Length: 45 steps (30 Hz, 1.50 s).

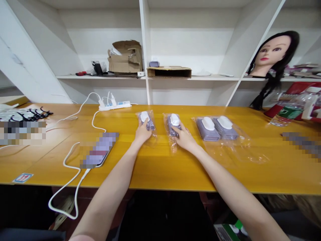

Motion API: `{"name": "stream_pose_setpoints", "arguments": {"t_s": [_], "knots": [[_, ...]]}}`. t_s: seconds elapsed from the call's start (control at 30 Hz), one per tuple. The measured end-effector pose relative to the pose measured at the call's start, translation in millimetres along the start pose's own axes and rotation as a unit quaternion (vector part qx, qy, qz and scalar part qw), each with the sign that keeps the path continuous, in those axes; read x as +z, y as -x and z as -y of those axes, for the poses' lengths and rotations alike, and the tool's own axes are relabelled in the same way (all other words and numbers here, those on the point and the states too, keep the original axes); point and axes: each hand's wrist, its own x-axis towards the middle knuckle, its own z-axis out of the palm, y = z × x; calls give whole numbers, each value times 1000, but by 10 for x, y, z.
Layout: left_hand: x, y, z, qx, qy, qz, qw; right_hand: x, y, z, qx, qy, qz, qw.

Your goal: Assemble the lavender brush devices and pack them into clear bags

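My left hand (143, 133) grips a grey-purple block in a clear plastic bag (150, 125), with a finger at the white oval piece (144, 116) on top. To its right, my right hand (185, 136) is closed on a similar bagged block (173, 131), which also carries a white oval piece (175, 119). Both packages rest on the table, apart from each other. Farther right, a third bagged block (210, 135) and a fourth (229, 134) lie side by side, with loose clear film spreading toward the front. The exact kind of these items I cannot make out.
On the wooden table (160, 167), a phone (101, 150) with a white cable lies left, below a power strip (117, 105). Black hooked parts (32, 113) sit far left. A bottle (286, 113) and mannequin head (273, 53) are right. White shelving (190, 79) backs the table.
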Motion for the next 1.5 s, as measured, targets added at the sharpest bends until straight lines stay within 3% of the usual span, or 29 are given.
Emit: {"name": "stream_pose_setpoints", "arguments": {"t_s": [0.2,0.33,0.6,0.7,0.8,0.87,1.03,1.17,1.3,1.4,1.5], "knots": [[142,29,-113,46,26,22,998,117,-104,15,-7,68,-30,997],[112,149,-212,66,-24,-15,997,130,-121,-5,-11,100,-51,994],[42,458,-492,245,-97,-78,962,-6,-26,47,6,114,-101,988],[41,486,-516,236,-128,-58,962,-122,2,87,7,106,-131,986],[52,469,-482,202,-146,-3,968,-341,35,71,23,95,-149,984],[75,449,-451,194,-142,26,970,-535,55,-21,74,102,-163,979],[154,402,-390,180,-119,64,974,-831,23,-491,332,101,-166,923],[171,395,-379,152,-101,78,980,-688,-49,-728,392,58,-101,913],[137,443,-438,161,-96,48,981,-505,-98,-686,365,48,-102,924],[108,506,-508,213,-79,42,973,-445,-132,-625,336,59,-100,935],[105,560,-553,295,-68,74,950,-416,-167,-617,313,67,-100,942]]}}
